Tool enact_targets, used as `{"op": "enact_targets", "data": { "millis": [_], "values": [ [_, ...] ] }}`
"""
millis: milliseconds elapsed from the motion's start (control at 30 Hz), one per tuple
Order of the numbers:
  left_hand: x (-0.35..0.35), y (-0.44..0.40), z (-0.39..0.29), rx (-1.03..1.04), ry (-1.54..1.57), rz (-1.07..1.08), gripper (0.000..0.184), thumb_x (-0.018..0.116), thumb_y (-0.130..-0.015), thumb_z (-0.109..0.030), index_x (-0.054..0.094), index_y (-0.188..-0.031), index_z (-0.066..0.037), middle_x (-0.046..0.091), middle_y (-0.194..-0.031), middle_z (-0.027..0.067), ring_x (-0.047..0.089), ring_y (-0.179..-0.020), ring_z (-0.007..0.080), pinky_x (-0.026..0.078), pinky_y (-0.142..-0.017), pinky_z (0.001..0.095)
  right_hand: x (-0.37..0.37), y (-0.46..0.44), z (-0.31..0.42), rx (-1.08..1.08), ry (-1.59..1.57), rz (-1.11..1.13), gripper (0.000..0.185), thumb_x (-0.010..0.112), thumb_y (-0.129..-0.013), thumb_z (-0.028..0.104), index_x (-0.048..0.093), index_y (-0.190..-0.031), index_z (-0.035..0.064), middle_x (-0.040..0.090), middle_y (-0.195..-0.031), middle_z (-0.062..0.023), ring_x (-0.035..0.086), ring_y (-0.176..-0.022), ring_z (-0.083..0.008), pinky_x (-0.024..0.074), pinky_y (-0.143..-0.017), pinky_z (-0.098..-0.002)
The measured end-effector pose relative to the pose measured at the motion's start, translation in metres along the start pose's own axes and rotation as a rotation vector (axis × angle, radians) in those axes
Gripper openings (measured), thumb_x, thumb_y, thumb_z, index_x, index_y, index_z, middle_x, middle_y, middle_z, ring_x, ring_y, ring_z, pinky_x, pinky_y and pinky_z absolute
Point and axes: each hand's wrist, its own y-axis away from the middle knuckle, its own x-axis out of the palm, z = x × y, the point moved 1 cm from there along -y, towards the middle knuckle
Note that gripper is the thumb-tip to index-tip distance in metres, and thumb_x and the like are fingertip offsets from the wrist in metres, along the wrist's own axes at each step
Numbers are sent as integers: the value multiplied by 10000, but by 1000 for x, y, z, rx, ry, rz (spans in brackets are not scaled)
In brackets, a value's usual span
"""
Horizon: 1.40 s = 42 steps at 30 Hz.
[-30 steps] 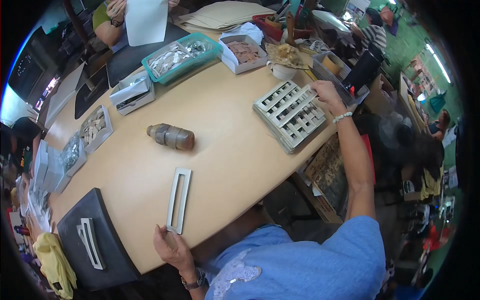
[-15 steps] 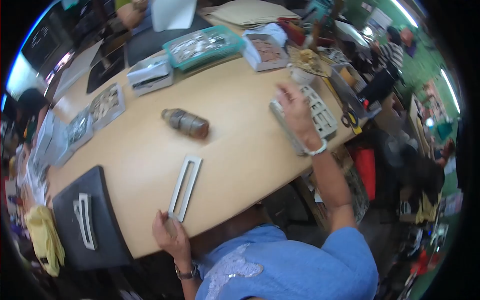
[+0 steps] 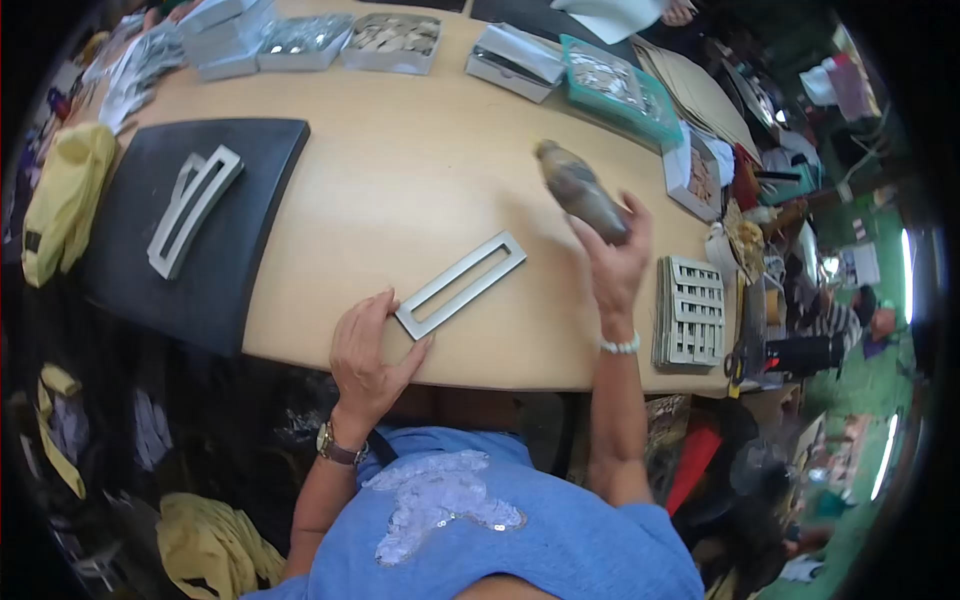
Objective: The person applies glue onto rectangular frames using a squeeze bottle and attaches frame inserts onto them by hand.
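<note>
My right hand grips the wide end of a brown bottle, which is tilted over the table with its narrow end pointing up and left. My left hand rests at the table's front edge, thumb and fingers apart around the near end of a pale slotted frame. That frame lies flat on the wooden table. To the right of my right hand sits a stack of pale slotted plates.
More slotted frames lie on a black board at left. Boxes of small pieces and a teal tray line the far side. Scissors and a black flask are at right. A yellow cloth hangs far left.
My right hand has left the stack of plates and taken hold of the bottle, lifting it. The view has turned left. My left hand stays by the slotted frame, now turned diagonally in view.
</note>
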Motion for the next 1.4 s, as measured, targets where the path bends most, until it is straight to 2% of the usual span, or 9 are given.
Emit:
{"op": "enact_targets", "data": {
  "millis": [67, 133, 233, 333, 467, 900, 1000, 1300, 1400],
  "values": [
    [0, 0, 1, -4, -14, -5, 635, 800, -645, -149, 523, -1194, 11, 624, -982, 132, 601, -914, 297, 465, -829, 402, -20, 16, 7, 32, -259, -128, 633, 757, -719, 6, 430, -1260, -14, 567, -1082, -119, 579, -984, -201, 484, -843, -297],
    [0, 0, 1, -6, -12, -9, 636, 799, -642, -141, 523, -1195, 9, 626, -981, 130, 601, -915, 297, 467, -827, 401, -35, 30, 12, 25, -450, -227, 508, 707, -782, 34, 463, -1226, -9, 565, -1088, -113, 566, -997, -189, 464, -881, -304],
    [-1, -1, 0, -14, 2, -16, 641, 797, -634, -129, 523, -1198, 6, 629, -977, 129, 602, -916, 297, 467, -826, 398, -48, 48, 12, 43, -532, -249, 393, 661, -838, 81, 494, -1184, -3, 565, -1077, -104, 566, -983, -182, 454, -895, -304],
    [-2, -1, 1, -17, 11, -20, 643, 793, -631, -120, 523, -1201, 5, 633, -971, 129, 602, -917, 297, 468, -827, 396, -42, 60, 13, 75, -382, -257, 321, 640, -867, 135, 521, -1130, -6, 576, -1047, -92, 565, -949, -166, 462, -865, -298],
    [-2, -1, 3, -10, 16, -23, 630, 785, -637, -110, 525, -1199, 6, 637, -961, 131, 603, -915, 298, 468, -829, 395, -28, 62, 9, 94, -254, -254, 300, 678, -850, 149, 532, -1057, -12, 593, -970, -65, 560, -876, -133, 471, -812, -283],
    [-2, -1, 1, -11, -6, -17, 610, 781, -643, -110, 531, -1185, 16, 641, -954, 126, 600, -927, 305, 465, -844, 405, -7, 59, 8, 106, -240, -264, 263, 697, -843, 151, 534, -997, 14, 581, -921, -47, 555, -851, -116, 477, -797, -270],
    [0, 3, 3, -58, 17, 12, 605, 777, -659, -141, 544, -1205, -27, 621, -1047, 134, 577, -1007, 302, 447, -894, 406, -4, 59, 11, 114, -245, -269, 253, 695, -846, 154, 540, -991, 17, 583, -920, -44, 554, -853, -120, 475, -799, -275],
    [0, 2, 3, -62, 16, 18, 605, 775, -662, -146, 545, -1210, -35, 618, -1036, 138, 577, -1004, 302, 445, -893, 408, -3, 58, 11, 128, -261, -251, 221, 679, -857, 137, 548, -986, 15, 592, -934, -47, 557, -854, -120, 469, -807, -279],
    [-2, -1, 1, -25, -13, 2, 607, 782, -636, -106, 537, -1179, 9, 641, -951, 118, 598, -928, 300, 462, -844, 404, 0, 64, 16, 161, -248, -212, 204, 667, -863, 115, 548, -993, 11, 597, -934, -49, 560, -860, -119, 472, -804, -278]
  ]
}}
